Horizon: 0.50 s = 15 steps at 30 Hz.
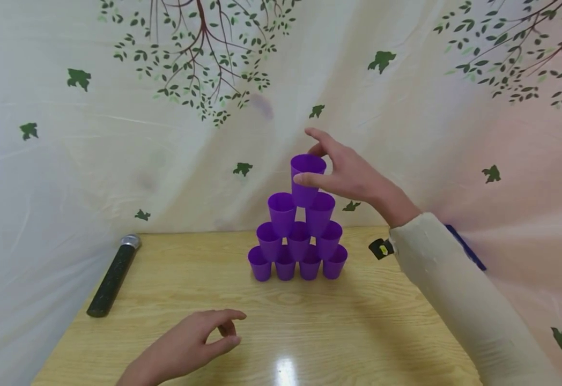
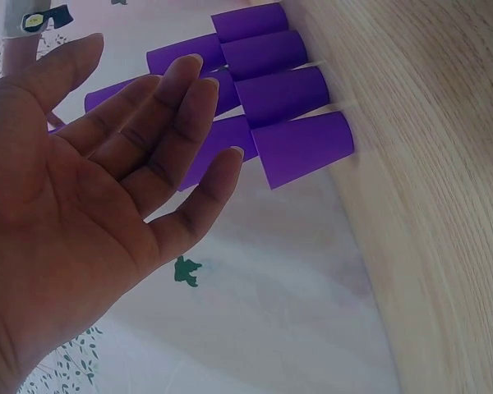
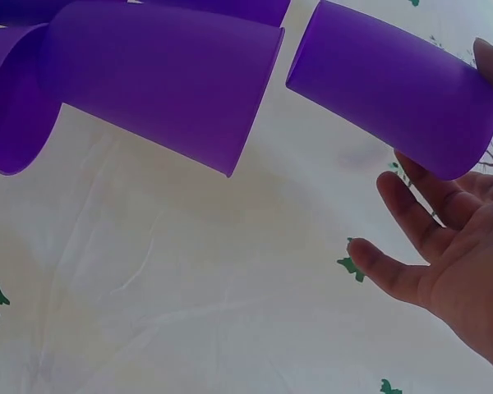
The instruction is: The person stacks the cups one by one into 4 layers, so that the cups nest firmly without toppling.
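Observation:
Purple cups [image 1: 298,244] stand rim-up in a pyramid on the wooden table [image 1: 189,284]. My right hand [image 1: 346,169] is at its peak and holds the top cup [image 1: 305,196] between thumb and fingers, the index finger lifted. In the right wrist view, a narrow gap shows between that cup [image 3: 394,90] and the cup [image 3: 164,78] beneath it. My left hand [image 1: 189,340] hovers near the table's front, holding nothing, its fingers loosely bent. The left wrist view shows its palm [image 2: 74,213] in front of the stack's side.
A black microphone [image 1: 114,279] with a silver head lies on the table at the left. Behind the table hangs a pale cloth [image 1: 179,177] printed with leaves and branches. A dark blue object [image 1: 466,247] shows partly behind the right sleeve [image 1: 459,300].

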Motion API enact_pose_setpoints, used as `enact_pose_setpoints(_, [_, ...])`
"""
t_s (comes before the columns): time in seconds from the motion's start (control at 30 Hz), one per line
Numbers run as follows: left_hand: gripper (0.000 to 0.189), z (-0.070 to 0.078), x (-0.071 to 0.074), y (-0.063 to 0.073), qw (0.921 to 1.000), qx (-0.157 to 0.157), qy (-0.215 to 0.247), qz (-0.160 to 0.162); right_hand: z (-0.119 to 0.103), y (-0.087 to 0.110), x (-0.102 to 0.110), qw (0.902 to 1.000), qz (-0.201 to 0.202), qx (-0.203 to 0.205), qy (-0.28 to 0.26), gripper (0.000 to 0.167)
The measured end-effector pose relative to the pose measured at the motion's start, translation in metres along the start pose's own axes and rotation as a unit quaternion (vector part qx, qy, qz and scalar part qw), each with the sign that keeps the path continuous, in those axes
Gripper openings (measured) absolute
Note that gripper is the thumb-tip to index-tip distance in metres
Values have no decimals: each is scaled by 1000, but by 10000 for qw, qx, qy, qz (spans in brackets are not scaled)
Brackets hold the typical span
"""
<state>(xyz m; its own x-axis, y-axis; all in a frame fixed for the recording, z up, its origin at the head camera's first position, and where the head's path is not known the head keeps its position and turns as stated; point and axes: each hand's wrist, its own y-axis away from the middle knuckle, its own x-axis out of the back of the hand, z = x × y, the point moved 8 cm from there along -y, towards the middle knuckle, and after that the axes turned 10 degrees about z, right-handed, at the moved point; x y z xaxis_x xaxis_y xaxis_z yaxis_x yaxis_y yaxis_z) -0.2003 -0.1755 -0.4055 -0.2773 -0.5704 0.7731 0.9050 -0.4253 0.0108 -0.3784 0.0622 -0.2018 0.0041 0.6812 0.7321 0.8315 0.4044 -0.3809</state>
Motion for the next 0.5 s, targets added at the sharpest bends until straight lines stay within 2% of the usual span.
enact_pose_setpoints(0.5, [47, -2, -1, 0, 9999, 105, 49, -70, 3, -9, -3, 9998, -127, -147, 34, 100])
